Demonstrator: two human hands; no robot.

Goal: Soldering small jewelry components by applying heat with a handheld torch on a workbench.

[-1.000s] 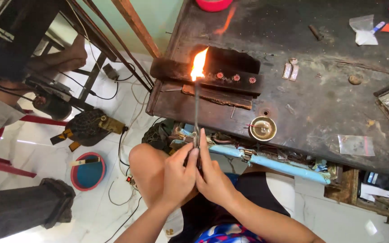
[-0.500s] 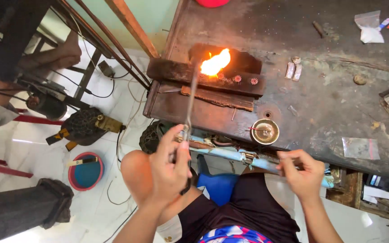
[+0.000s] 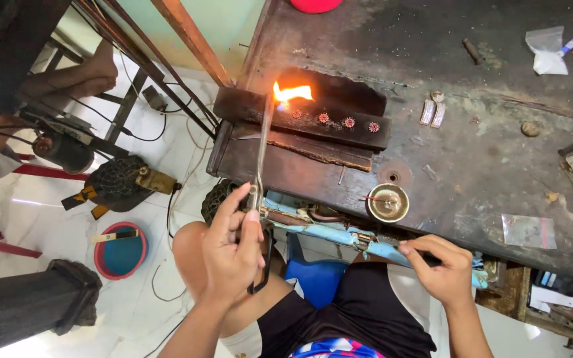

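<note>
A long thin metal torch [image 3: 260,166] is being gripped in the left hand [image 3: 233,248], with the fingers closed around its lower end and a black hose hanging down below the hand. The torch is being pointed up toward twelve o'clock, and an orange flame [image 3: 292,91] is burning at its tip. The flame is being held over the left end of a dark burnt block [image 3: 313,126] that is lying on the desk [image 3: 485,159]. Four small round pieces [image 3: 348,122] are glowing red in a row on the block, at three o'clock from the flame. The right hand [image 3: 440,265] is being held at the front edge of the desk, at three o'clock from the left hand and well apart from it. Its fingers are pinched closed on something thin and dark, but what it is cannot be told. A small round brass bowl [image 3: 388,201] is sitting on the desk just at eleven o'clock from the right hand. Two little flat metal bars [image 3: 432,113] are lying side by side at three o'clock from the block. A clear plastic bag [image 3: 527,230] is lying at two o'clock from the right hand. A red and blue bowl [image 3: 120,250] is sitting on the white floor at nine o'clock from the left hand.
</note>
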